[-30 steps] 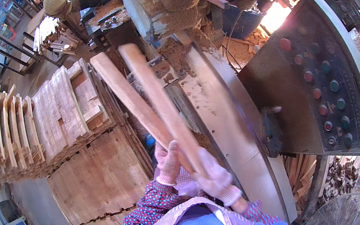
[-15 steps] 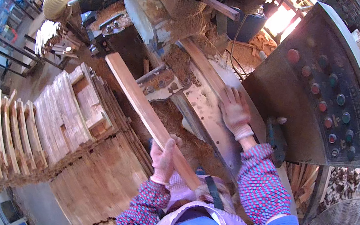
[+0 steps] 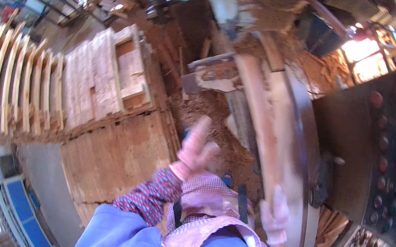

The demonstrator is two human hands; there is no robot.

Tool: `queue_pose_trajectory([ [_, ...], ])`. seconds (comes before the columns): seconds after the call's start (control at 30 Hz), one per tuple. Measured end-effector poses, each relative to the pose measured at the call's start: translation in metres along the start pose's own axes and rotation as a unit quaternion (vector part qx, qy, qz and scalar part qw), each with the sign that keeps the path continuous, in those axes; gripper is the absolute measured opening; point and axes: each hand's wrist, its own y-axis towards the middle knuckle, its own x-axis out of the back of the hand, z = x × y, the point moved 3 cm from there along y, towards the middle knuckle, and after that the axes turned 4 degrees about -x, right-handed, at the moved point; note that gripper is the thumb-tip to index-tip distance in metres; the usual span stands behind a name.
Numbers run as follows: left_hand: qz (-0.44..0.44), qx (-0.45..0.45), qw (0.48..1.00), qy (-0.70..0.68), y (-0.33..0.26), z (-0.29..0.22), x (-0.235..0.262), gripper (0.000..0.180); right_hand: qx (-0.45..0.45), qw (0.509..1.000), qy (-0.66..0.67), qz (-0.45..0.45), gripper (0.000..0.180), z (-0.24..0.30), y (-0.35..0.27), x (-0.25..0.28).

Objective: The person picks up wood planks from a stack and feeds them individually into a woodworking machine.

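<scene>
A long wooden strip (image 3: 261,118) lies along the machine's metal bed (image 3: 296,140), its far end close to the dusty machine housing. My right hand (image 3: 274,215), in a pale knit glove and blurred by motion, is closed around the strip's near end. Off to the left, my left hand (image 3: 196,149) is gloved too, holding nothing, its fingers and thumb apart above the sawdust beside the bed. A second wooden piece (image 3: 270,52) shows just ahead of the strip, partly under the housing.
At left stands a wooden bench (image 3: 116,172) with a stack of wooden strips (image 3: 93,74); more strips (image 3: 16,82) stand in a row beyond. A dark control panel (image 3: 386,155) with coloured buttons rises at right. Sawdust (image 3: 205,109) lies beside the bed.
The wooden strip has gone from my left hand at the left to my right hand over the bed. My left hand has let go. The view has turned and shifted.
</scene>
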Motion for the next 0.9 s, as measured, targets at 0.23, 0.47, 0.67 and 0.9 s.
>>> queue_pose_trajectory([
  [0.23, -0.04, 0.375, 0.723, 0.578, 0.041, 0.224, 0.239, 0.107, 0.012, 0.97, -0.24, -0.023, 0.049, -0.039, 0.035, -0.014],
  [0.47, 0.006, 0.508, 0.603, 0.615, 0.095, 0.285, 0.324, 0.106, 0.094, 0.951, -0.293, -0.027, 0.046, -0.013, 0.245, -0.052],
  [0.67, 0.0, 0.443, 0.755, 0.483, 0.091, 0.283, 0.318, 0.078, 0.151, 0.951, -0.255, -0.084, 0.049, 0.01, 0.317, -0.07],
  [0.9, -0.262, 0.261, 0.902, -0.224, 0.034, 0.061, 0.155, 0.05, 0.071, 0.936, 0.293, 0.181, 0.059, 0.132, 0.2, -0.116],
])
